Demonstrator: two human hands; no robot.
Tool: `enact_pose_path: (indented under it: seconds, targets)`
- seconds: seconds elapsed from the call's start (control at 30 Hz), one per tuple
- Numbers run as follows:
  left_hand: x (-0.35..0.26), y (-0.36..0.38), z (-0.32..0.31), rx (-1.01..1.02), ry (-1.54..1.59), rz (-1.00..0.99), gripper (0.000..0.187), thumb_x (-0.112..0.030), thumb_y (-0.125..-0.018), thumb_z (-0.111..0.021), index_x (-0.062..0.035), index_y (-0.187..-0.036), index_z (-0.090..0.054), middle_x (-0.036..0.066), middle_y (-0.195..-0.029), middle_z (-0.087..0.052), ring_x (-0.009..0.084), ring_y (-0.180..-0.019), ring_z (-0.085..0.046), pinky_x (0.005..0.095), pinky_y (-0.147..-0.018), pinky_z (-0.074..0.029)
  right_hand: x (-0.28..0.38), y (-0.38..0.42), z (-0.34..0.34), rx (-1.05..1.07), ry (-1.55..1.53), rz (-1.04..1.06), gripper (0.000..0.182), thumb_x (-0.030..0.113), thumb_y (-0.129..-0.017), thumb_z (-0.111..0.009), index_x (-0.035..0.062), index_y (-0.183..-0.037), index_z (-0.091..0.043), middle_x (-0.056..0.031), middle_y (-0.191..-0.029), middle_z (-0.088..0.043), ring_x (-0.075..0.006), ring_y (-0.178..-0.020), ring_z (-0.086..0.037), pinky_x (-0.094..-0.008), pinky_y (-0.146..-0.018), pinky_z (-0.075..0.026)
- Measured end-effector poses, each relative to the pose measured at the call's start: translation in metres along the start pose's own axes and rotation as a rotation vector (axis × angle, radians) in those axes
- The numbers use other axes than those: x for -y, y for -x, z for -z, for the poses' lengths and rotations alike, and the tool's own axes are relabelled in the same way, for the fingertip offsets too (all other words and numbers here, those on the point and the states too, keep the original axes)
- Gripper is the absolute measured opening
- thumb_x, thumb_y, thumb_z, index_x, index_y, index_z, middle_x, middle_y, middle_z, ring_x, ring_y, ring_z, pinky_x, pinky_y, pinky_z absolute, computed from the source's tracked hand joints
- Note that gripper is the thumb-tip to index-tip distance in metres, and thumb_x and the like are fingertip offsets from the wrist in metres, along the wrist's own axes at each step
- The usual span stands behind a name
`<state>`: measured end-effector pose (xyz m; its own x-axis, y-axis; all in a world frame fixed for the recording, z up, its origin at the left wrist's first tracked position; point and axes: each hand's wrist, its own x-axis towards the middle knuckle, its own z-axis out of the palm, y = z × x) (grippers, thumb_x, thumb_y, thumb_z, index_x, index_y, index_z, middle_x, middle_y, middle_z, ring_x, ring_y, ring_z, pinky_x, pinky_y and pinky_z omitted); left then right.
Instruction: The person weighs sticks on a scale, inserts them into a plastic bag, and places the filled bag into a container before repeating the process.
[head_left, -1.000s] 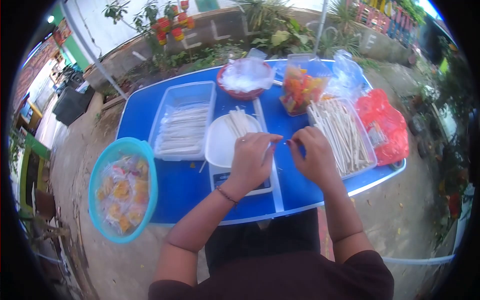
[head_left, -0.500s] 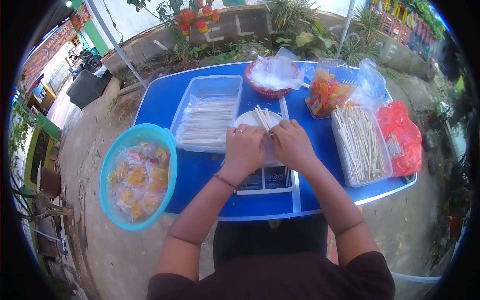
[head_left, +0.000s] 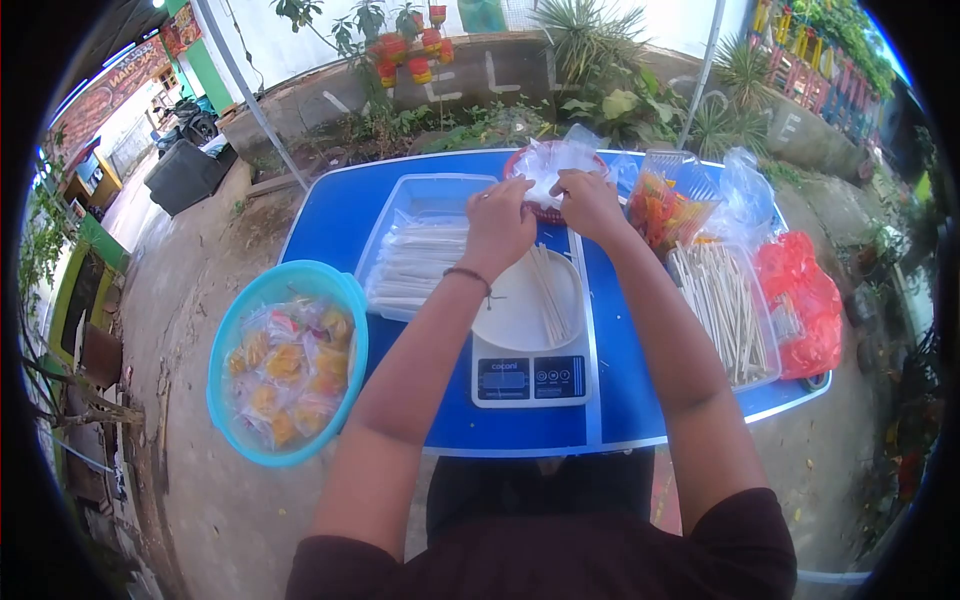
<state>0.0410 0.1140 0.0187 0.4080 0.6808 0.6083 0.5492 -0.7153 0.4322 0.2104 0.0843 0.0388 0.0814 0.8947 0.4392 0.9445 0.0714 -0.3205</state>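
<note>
Both hands are up at the far side of the table, by a red basket point(head_left: 550, 213) heaped with clear plastic bags point(head_left: 553, 165). My left hand point(head_left: 500, 222) is at the basket's near left, fingers curled; what they hold, if anything, is not clear. My right hand point(head_left: 592, 205) has its fingers pinched at the edge of the plastic bags. Below them, a few thin pale sticks point(head_left: 550, 297) lie on the round white plate of a kitchen scale point(head_left: 510, 330). My left forearm passes in front of a clear box point(head_left: 385, 225) of bagged sticks point(head_left: 420, 255).
At the left, a turquoise tub point(head_left: 213, 375) holds several bagged orange snacks point(head_left: 285, 362). On the right stand a box of loose pale sticks point(head_left: 722, 310), a red plastic bag point(head_left: 805, 310) and a clear container of orange-red packets point(head_left: 665, 205). The blue table point(head_left: 450, 425) has a silver edge.
Both hands have moved forward, away from my body, from over the scale to the basket. The sticks now lie on the scale's plate, and its display panel is uncovered.
</note>
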Motion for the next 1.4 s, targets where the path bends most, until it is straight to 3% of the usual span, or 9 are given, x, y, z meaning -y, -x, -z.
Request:
enact_pose_path:
  seconds: [0.23, 0.5, 0.7, 0.87, 0.97, 1.07, 1.2, 1.3, 1.4]
  targets:
    - [0.0, -0.002, -0.006, 0.101, -0.02, 0.036, 0.044, -0.012, -0.08, -0.057, -0.0146, -0.124, -0.057, 0.007, -0.13, -0.058, 0.0207, -0.124, -0.05, 0.0466, -0.105, -0.022, -0.006, -0.007, -0.005, 0.077, -0.023, -0.067, 0.028, 0.008, -0.074, -0.057, 0.0144, -0.096, -0.073, -0.0037, -0.108, -0.068, -0.0218, -0.11, -0.056, -0.0446, -0.092, -0.031]
    - [-0.008, 0.004, 0.003, -0.079, -0.277, -0.151, 0.054, -0.016, -0.082, -0.064, -0.0104, -0.133, -0.047, 0.007, -0.131, -0.053, 0.0217, -0.127, -0.047, 0.0504, -0.109, -0.019, 0.009, -0.001, 0.012, -0.447, -0.173, 0.25, 0.012, 0.001, -0.071, -0.066, 0.0065, -0.082, -0.069, -0.0107, -0.089, -0.067, -0.0318, -0.088, -0.062, -0.0426, -0.081, -0.048]
    - [-0.031, 0.003, 0.031, -0.201, -0.166, -0.352, 0.073, -0.025, -0.081, -0.07, -0.0119, -0.143, -0.034, 0.008, -0.134, -0.049, 0.0217, -0.131, -0.042, 0.0492, -0.113, -0.016, 0.033, 0.029, 0.039, -0.443, -0.271, 0.454, 0.013, -0.004, -0.075, -0.064, 0.0037, -0.085, -0.06, -0.0113, -0.083, -0.061, -0.0316, -0.079, -0.063, -0.0394, -0.071, -0.05]
    - [-0.024, 0.016, 0.029, -0.21, -0.175, -0.516, 0.053, -0.02, -0.088, -0.062, -0.0184, -0.138, -0.043, -0.002, -0.097, -0.061, 0.0177, -0.102, -0.057, 0.0465, -0.107, -0.023, 0.049, 0.052, 0.051, -0.336, -0.388, 0.512, 0.014, -0.011, -0.078, -0.06, 0.0012, -0.085, -0.058, -0.012, -0.083, -0.061, -0.029, -0.076, -0.065, -0.0343, -0.067, -0.052]
    - [-0.025, 0.032, 0.039, -0.206, -0.148, -0.449, 0.044, -0.022, -0.084, -0.07, -0.0176, -0.125, -0.056, 0.0, -0.106, -0.06, 0.0153, -0.105, -0.056, 0.0469, -0.109, -0.02, 0.051, 0.064, 0.056, -0.3, -0.465, 0.507, 0.013, -0.012, -0.08, -0.059, -0.0002, -0.086, -0.061, -0.0105, -0.086, -0.065, -0.0241, -0.078, -0.067, -0.0313, -0.069, -0.052]
    - [-0.032, 0.043, 0.057, -0.231, -0.029, -0.396, 0.025, -0.02, -0.081, -0.072, -0.0141, -0.103, -0.063, 0.001, -0.094, -0.059, 0.0214, -0.095, -0.056, 0.0435, -0.1, -0.031, 0.059, 0.071, 0.067, -0.298, -0.526, 0.532, 0.015, -0.012, -0.079, -0.06, 0.0003, -0.088, -0.064, -0.0094, -0.088, -0.068, -0.0199, -0.079, -0.067, -0.0287, -0.071, -0.053]
    - [-0.035, 0.054, 0.067, -0.162, 0.55, -0.303, 0.021, -0.008, -0.081, -0.075, -0.0057, -0.094, -0.058, 0.006, -0.095, -0.062, 0.022, -0.1, -0.059, 0.033, -0.082, -0.05, 0.065, 0.07, 0.081, -0.28, -0.658, 0.466, 0.016, -0.011, -0.081, -0.062, 0.0001, -0.093, -0.064, -0.0073, -0.091, -0.068, -0.0146, -0.078, -0.066, -0.0253, -0.07, -0.051]
    - [-0.038, 0.069, 0.073, 0.138, 1.428, 0.192, 0.017, -0.008, -0.086, -0.071, -0.0053, -0.092, -0.055, 0.007, -0.095, -0.064, 0.0173, -0.091, -0.065, 0.0283, -0.08, -0.052, 0.073, 0.074, 0.073, -0.286, -1.0, 0.371, 0.025, -0.006, -0.085, -0.064, -0.0013, -0.108, -0.057, -0.0071, -0.095, -0.067, -0.0124, -0.078, -0.065, -0.0263, -0.069, -0.051]
    - [-0.028, 0.077, 0.068, 0.12, 1.526, 0.31, 0.016, -0.006, -0.091, -0.064, -0.0043, -0.102, -0.051, 0.012, -0.099, -0.068, 0.0165, -0.082, -0.068, 0.0274, -0.073, -0.054, 0.083, 0.089, 0.061, -0.101, -1.208, 0.139, 0.037, -0.002, -0.087, -0.066, -0.0022, -0.119, -0.048, -0.0086, -0.098, -0.065, -0.011, -0.08, -0.064, -0.0248, -0.067, -0.051]
